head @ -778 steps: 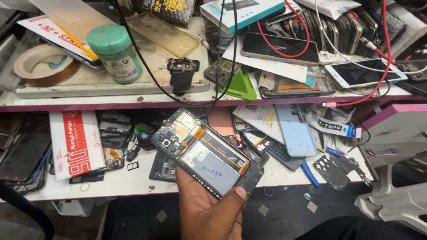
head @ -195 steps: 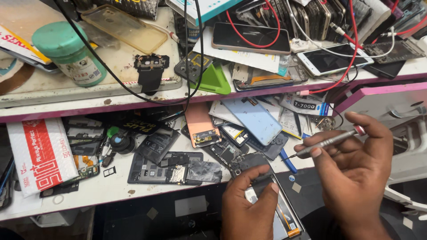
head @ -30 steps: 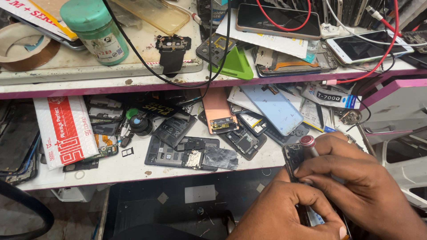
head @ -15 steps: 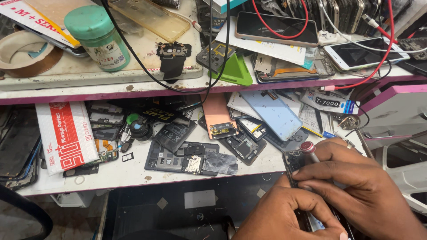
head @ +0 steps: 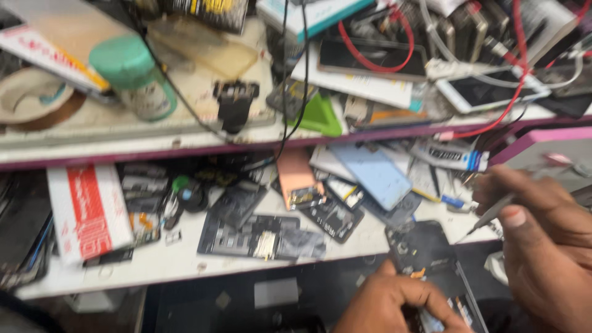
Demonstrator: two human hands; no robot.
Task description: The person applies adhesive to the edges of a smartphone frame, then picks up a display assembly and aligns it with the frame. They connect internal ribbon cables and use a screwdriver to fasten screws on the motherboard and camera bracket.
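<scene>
Two hands work at the front edge of a cluttered white surface (head: 185, 262). Left hand (head: 398, 305) has fingers clenched around an opened dark phone (head: 431, 259), steadying it. Right hand (head: 542, 240), just right of the phone, pinches a thin metal tool (head: 493, 213), tip angled toward the phone.

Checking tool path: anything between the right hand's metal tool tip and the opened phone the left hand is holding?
Nothing visible. The right hand holds the thin metal tool, its tip just above the opened phone gripped by the left hand. The gap looks bare, though the frame is blurred.
</scene>
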